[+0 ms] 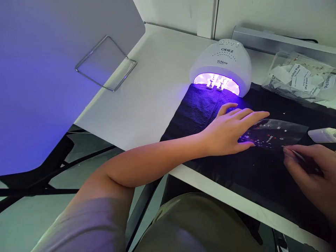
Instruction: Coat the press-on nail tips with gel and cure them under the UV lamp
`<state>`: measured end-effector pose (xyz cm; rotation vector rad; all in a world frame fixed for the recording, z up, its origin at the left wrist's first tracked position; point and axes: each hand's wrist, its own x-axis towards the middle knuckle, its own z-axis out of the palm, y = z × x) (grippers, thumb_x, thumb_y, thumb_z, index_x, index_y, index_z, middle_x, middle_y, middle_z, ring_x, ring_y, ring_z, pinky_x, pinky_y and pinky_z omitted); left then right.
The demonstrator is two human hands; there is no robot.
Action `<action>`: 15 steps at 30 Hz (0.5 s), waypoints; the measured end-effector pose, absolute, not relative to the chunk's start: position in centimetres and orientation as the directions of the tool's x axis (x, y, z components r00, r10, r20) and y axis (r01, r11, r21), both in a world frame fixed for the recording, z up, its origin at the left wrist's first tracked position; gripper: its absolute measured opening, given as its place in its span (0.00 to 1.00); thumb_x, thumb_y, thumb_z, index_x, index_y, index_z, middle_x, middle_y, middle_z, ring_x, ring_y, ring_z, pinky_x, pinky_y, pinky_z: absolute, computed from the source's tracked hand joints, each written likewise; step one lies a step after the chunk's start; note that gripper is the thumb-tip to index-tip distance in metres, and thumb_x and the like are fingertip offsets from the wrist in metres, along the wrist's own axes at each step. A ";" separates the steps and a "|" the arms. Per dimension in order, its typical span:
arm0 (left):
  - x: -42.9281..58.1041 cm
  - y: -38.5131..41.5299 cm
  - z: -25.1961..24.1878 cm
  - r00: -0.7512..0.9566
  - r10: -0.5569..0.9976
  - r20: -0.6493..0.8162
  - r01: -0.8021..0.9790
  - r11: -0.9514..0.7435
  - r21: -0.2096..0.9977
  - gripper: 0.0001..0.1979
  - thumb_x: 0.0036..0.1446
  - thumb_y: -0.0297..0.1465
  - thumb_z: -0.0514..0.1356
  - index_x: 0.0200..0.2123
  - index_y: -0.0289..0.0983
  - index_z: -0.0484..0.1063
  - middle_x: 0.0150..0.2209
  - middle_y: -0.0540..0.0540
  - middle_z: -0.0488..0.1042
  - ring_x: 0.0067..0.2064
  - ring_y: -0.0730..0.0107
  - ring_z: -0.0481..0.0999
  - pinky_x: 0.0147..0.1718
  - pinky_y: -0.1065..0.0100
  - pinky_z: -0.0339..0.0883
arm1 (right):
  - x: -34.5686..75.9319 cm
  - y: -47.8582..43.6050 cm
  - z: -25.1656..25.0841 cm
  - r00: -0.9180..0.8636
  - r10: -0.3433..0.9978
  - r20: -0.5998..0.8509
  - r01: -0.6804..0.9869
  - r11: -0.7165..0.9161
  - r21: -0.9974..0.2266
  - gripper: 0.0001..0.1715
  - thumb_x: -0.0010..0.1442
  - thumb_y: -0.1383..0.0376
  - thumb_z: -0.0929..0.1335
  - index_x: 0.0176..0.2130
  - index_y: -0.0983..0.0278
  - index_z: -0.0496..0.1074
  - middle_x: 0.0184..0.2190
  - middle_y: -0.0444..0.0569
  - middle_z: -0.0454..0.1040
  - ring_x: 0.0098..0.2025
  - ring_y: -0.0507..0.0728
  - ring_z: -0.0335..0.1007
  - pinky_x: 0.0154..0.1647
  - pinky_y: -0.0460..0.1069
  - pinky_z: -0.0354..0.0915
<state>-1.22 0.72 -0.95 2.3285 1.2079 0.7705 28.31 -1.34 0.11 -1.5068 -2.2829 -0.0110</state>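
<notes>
My left hand (pixel 231 131) lies palm down with its fingers spread, over the left end of a clear sheet (pixel 288 131) dotted with small red and white pieces. At the right, my right hand (pixel 309 164) pinches a thin metal tool (pixel 298 156), its tip near the sheet's lower right edge. Behind my left hand a white lamp (pixel 223 63) glows purple, with two small pieces standing on little bases (pixel 219 84) at its opening. Sheet and hands are over a black cloth (pixel 236 175).
A clear box (pixel 299 77) of alcohol pad packets stands at the back right. A whitish roll-like item (pixel 322 135) lies right of the sheet. A large panel (pixel 52 70) and a wire frame (pixel 106 63) are at the left. The white table's front edge (pixel 236 196) runs below the cloth.
</notes>
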 end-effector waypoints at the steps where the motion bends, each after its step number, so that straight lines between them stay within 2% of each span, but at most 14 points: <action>1: -1.2 0.7 -0.9 0.470 0.834 0.288 0.604 -0.542 0.584 0.29 0.75 0.30 0.61 0.76 0.34 0.64 0.67 0.40 0.78 0.70 0.60 0.76 0.80 0.51 0.45 | 28.4 -1.3 0.1 -0.331 0.882 0.335 0.887 0.412 -0.208 0.19 0.69 0.46 0.69 0.47 0.53 0.83 0.38 0.45 0.87 0.31 0.57 0.76 0.29 0.51 0.64; 6: -1.3 0.8 -0.6 0.467 0.840 0.276 0.611 -0.532 0.586 0.25 0.77 0.32 0.59 0.74 0.36 0.68 0.65 0.41 0.81 0.67 0.63 0.79 0.81 0.51 0.46 | 28.6 -1.3 0.0 -0.307 0.899 0.312 0.890 0.388 -0.241 0.20 0.69 0.45 0.69 0.47 0.54 0.83 0.36 0.45 0.85 0.29 0.56 0.73 0.29 0.52 0.63; 10: -1.2 0.9 -0.5 0.480 0.837 0.263 0.630 -0.538 0.560 0.21 0.77 0.33 0.60 0.70 0.39 0.73 0.64 0.43 0.81 0.66 0.63 0.80 0.81 0.50 0.48 | 28.8 -1.4 -0.1 -0.262 0.929 0.263 0.901 0.333 -0.277 0.23 0.68 0.43 0.69 0.49 0.54 0.83 0.37 0.46 0.84 0.32 0.58 0.75 0.33 0.54 0.65; 15: -1.3 0.9 -0.6 0.466 0.831 0.304 0.616 -0.551 0.563 0.20 0.77 0.32 0.61 0.68 0.39 0.74 0.64 0.44 0.82 0.67 0.65 0.80 0.81 0.54 0.47 | 29.1 -1.5 -0.3 -0.241 0.932 0.271 0.900 0.319 -0.296 0.24 0.68 0.42 0.69 0.51 0.53 0.83 0.38 0.48 0.84 0.34 0.61 0.77 0.34 0.55 0.66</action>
